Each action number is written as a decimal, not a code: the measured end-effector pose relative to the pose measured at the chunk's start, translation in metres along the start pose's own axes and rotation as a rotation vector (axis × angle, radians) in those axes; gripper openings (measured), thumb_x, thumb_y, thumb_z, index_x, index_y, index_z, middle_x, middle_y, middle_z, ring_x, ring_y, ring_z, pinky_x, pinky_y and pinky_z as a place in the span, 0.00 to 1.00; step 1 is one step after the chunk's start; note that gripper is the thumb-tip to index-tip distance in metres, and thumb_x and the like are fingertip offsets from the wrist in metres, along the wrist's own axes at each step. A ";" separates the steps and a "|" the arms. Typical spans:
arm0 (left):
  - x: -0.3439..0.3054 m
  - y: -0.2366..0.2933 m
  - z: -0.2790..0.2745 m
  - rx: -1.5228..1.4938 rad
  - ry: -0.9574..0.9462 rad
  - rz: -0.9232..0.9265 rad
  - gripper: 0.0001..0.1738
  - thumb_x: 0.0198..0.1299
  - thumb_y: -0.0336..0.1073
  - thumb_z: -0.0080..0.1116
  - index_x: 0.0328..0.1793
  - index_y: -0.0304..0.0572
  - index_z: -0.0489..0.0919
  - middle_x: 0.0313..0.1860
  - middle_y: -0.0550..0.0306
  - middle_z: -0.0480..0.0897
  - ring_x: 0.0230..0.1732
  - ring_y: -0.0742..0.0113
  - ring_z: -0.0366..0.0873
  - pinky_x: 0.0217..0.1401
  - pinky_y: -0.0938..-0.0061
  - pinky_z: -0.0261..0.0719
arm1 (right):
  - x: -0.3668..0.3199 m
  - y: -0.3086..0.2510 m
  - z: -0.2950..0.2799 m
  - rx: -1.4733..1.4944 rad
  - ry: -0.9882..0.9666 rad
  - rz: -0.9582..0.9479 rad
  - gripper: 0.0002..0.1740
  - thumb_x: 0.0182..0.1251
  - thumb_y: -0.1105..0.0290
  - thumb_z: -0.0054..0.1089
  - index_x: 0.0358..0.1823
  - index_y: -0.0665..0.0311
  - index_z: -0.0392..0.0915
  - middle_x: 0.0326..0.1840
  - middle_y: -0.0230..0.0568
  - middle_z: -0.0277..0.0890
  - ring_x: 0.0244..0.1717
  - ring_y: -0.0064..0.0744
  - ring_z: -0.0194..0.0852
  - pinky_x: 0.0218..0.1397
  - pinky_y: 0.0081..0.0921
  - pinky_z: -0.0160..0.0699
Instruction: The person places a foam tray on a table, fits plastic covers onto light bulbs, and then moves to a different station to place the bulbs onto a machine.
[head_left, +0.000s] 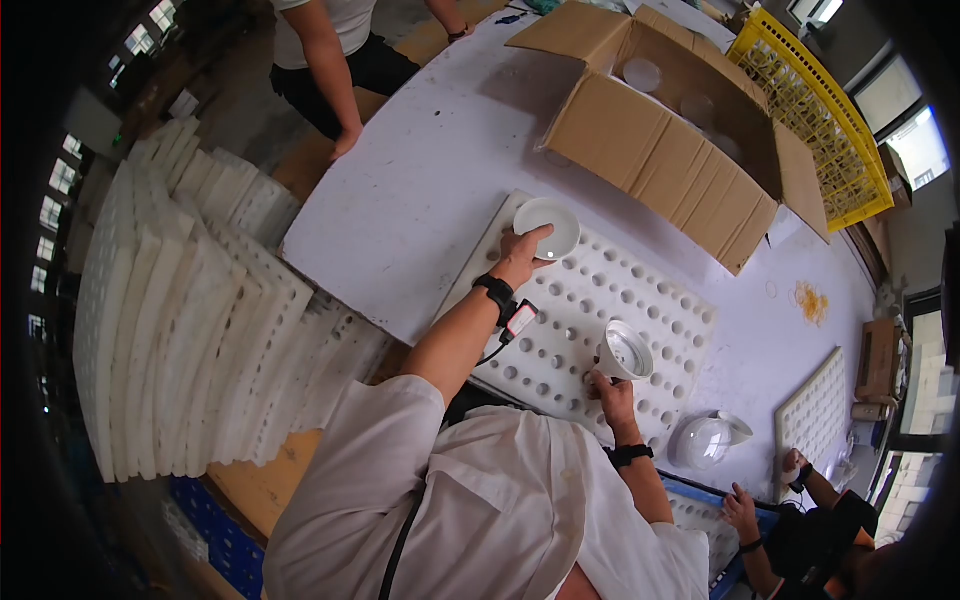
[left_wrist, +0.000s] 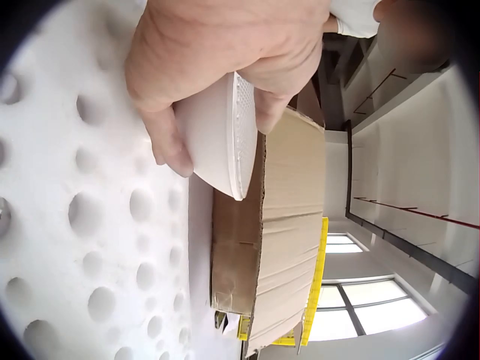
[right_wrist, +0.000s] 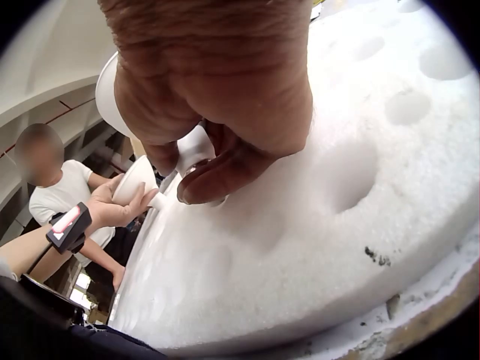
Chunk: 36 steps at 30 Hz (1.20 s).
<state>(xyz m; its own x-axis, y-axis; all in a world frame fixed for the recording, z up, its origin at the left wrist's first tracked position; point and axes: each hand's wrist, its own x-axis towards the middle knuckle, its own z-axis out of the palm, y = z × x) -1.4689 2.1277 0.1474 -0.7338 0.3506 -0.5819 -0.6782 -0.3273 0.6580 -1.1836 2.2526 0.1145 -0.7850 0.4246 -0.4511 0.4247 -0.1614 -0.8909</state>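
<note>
My left hand [head_left: 515, 258] holds a white cone-shaped lamp housing [head_left: 547, 228] by its side, above the far left part of a white foam board [head_left: 478, 268] full of round holes. In the left wrist view, thumb and fingers curl round the housing [left_wrist: 206, 135], whose face has a dotted texture. Low over the board's near right part, my right hand [head_left: 614, 400] grips a second white housing [head_left: 612, 355]; its wide mouth tilts up and shows a shiny inside. The right wrist view has those fingers [right_wrist: 225, 176] pinching its narrow neck [right_wrist: 196, 146].
A cardboard box [head_left: 660, 140] with round clear pieces stands open at the back, before a yellow crate [head_left: 810, 120]. Clear domes [head_left: 705, 442] lie right of the board. Foam boards are stacked [head_left: 190, 330] at the left. Other people stand at far left and lower right.
</note>
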 end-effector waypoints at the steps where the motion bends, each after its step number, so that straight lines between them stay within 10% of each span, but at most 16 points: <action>1: -0.003 0.000 0.000 0.029 -0.033 0.043 0.32 0.48 0.33 0.66 0.59 0.45 0.65 0.56 0.51 0.70 0.53 0.50 0.74 0.47 0.54 0.82 | -0.002 -0.004 0.002 -0.002 0.002 0.009 0.15 0.57 0.71 0.60 0.46 0.68 0.74 0.31 0.36 0.74 0.25 0.24 0.72 0.27 0.22 0.76; 36: 0.000 0.041 -0.041 0.076 0.079 0.113 0.31 0.50 0.36 0.64 0.59 0.37 0.66 0.53 0.46 0.72 0.51 0.51 0.74 0.44 0.58 0.83 | -0.002 -0.007 0.003 0.027 0.000 0.017 0.15 0.59 0.71 0.58 0.48 0.66 0.73 0.31 0.34 0.75 0.24 0.22 0.72 0.29 0.20 0.76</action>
<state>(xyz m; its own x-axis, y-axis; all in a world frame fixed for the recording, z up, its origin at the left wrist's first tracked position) -1.4983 2.0787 0.1544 -0.8082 0.2442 -0.5359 -0.5883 -0.2921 0.7541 -1.1861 2.2500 0.1218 -0.7779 0.4216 -0.4660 0.4256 -0.1922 -0.8843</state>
